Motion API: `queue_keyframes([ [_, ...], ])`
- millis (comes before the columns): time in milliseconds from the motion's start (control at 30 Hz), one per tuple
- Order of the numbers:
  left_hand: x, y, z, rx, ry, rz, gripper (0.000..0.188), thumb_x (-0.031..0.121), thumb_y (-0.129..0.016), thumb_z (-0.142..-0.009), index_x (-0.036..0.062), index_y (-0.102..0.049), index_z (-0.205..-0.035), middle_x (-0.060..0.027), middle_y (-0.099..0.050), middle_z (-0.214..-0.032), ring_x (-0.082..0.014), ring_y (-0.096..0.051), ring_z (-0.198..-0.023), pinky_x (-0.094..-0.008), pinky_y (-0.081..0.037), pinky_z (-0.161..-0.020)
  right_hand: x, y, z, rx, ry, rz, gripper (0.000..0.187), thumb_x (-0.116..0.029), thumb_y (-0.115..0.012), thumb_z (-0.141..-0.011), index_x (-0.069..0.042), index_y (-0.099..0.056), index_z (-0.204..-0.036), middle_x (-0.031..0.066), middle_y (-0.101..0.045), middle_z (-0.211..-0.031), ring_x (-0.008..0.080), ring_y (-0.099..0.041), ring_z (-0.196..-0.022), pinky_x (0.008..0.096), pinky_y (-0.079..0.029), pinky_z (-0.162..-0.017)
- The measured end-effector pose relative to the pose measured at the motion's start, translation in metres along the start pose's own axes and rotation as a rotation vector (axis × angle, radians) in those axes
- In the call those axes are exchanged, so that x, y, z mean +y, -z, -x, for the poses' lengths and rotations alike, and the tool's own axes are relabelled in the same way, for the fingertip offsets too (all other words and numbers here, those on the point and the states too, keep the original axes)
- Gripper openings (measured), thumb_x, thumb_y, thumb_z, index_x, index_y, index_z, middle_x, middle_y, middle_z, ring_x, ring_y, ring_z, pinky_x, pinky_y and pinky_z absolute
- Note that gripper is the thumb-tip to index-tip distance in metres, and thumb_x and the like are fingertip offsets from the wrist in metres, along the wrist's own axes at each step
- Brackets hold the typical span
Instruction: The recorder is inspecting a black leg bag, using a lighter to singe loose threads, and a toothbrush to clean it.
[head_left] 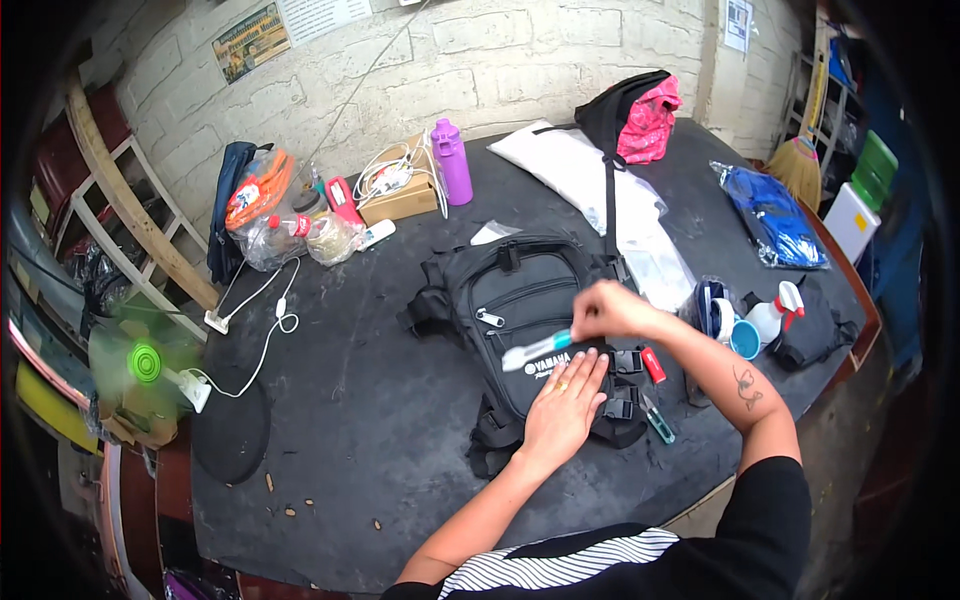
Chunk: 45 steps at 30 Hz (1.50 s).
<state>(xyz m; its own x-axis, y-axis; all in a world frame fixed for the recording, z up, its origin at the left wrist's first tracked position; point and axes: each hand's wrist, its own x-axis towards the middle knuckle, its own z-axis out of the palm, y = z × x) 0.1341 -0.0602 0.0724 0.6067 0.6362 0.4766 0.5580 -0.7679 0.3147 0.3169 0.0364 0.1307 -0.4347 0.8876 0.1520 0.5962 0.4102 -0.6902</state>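
A black backpack (522, 285) lies flat on the dark table, its zipped front panel facing up and white lettering near the lower part. My left hand (566, 402) rests flat on that panel, fingers stretched out just below the lettering. In a pinch, my right hand (612, 310) holds a small brush (540, 350) with a teal and clear handle. Its pale head is at the panel beside the lettering; whether the bristles touch the fabric I cannot tell. Close to the bag's right side are a small red object (653, 364) and teal-handled thread snips (659, 422).
A spray bottle (772, 314) and teal-topped container (744, 340) stand at the right. Behind are a blue plastic-wrapped package (772, 215), a pink and black bag (648, 120), a purple bottle (452, 165) and a cardboard box (403, 200). A white cable (268, 345) crosses the left side.
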Motion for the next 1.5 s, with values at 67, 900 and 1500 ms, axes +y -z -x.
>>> queue_keyframes([
  [67, 0.001, -0.002, -0.002, 0.003, -0.007, 0.003, 0.048, 0.026, -0.049, -0.094, 0.0062, -0.041, -0.138, -0.0126, -0.047, -0.137, -0.0255, -0.045, -0.127, -0.0386, -0.033, -0.108, 0.010, 0.012, -0.013, 0.321, -0.134, 0.133, 0.015, -0.011, -0.074, -0.073, 0.000, -0.063, -0.070, 0.0062, -0.060, -0.059, 0.0098, -0.056, -0.057, 0.0286, -0.046, -0.053],
  [900, -0.010, 0.038, 0.003, 0.089, 0.100, 0.622, 0.037, 0.010, -0.055, -0.090, 0.0039, -0.054, -0.126, -0.0147, -0.048, -0.137, -0.0249, -0.052, -0.121, -0.0370, -0.039, -0.102, 0.061, -0.014, 0.073, 0.599, -0.291, -0.192, 0.019, -0.017, -0.065, -0.082, 0.002, -0.060, -0.081, 0.0130, -0.061, -0.066, 0.0174, -0.059, -0.062, 0.0340, -0.047, -0.061],
  [1500, -0.089, 0.043, 0.009, 0.397, 0.598, 0.452, 0.031, 0.026, -0.066, -0.087, 0.0008, -0.050, -0.077, -0.0017, -0.045, -0.077, -0.0079, -0.040, -0.066, -0.0248, -0.036, -0.060, -0.004, -0.028, 0.049, 0.407, -0.343, -0.293, 0.045, -0.036, -0.069, -0.079, 0.002, -0.054, -0.097, 0.0092, -0.057, -0.078, 0.0146, -0.054, -0.074, 0.0284, -0.045, -0.069],
])
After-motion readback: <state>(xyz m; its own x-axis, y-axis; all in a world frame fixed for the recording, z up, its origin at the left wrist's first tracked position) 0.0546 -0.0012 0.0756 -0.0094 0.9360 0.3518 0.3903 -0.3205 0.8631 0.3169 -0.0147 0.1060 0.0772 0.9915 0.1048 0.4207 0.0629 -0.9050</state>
